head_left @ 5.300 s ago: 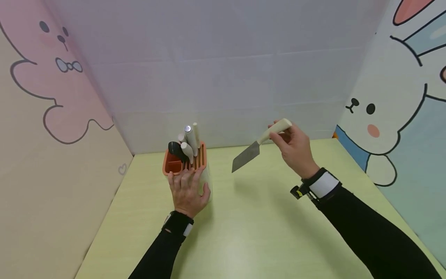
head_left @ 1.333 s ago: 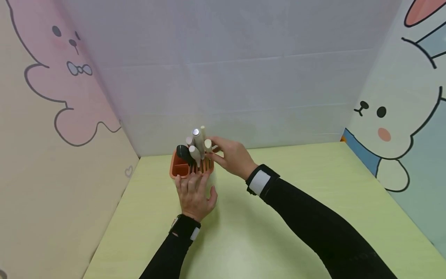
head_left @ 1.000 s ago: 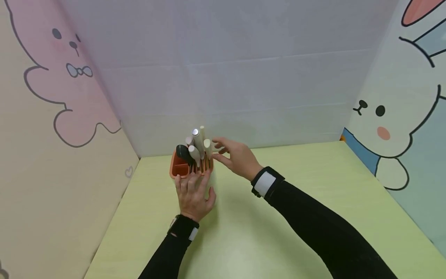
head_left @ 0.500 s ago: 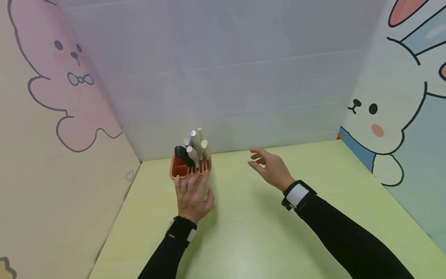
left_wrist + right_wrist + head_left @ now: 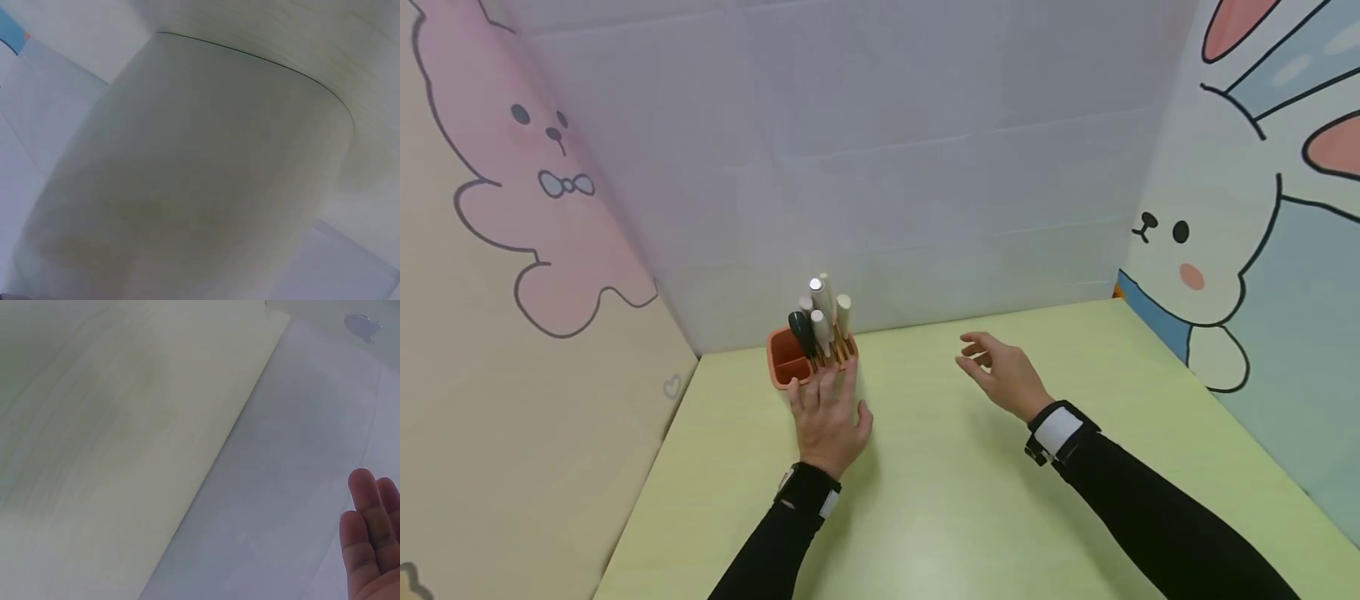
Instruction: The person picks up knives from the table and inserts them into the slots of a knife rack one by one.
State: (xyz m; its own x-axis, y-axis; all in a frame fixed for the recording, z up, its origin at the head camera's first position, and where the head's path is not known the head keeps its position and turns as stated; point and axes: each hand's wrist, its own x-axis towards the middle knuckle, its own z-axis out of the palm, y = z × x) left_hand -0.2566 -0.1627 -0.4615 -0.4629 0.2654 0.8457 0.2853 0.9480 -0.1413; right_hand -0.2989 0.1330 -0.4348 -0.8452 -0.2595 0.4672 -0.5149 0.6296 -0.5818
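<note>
A knife holder with an orange top (image 5: 772, 354) stands at the back left of the table. Its pale body (image 5: 206, 137) fills most of the left wrist view. My left hand (image 5: 831, 425) rests against its front, fingers extended with the tips at the rim. From the slots rise a cream knife handle (image 5: 844, 307), a silver-capped handle (image 5: 817, 292), a white handle (image 5: 822, 327) and a black handle (image 5: 802, 332); the blades are mostly hidden inside. Well to the right, my right hand (image 5: 1007, 375) hovers over the table with loosely bent fingers, holding nothing.
The pale yellow-green table (image 5: 925, 500) meets a whitish back wall (image 5: 887, 167) just behind the holder. Side walls carry a pink bear drawing (image 5: 550, 250) on the left and a white rabbit drawing (image 5: 1210, 250) on the right.
My right hand earlier held a broad-bladed knife, which now stands in the holder. It let go of the cream handle and moved right. My left hand stays at the holder, which has turned slightly.
</note>
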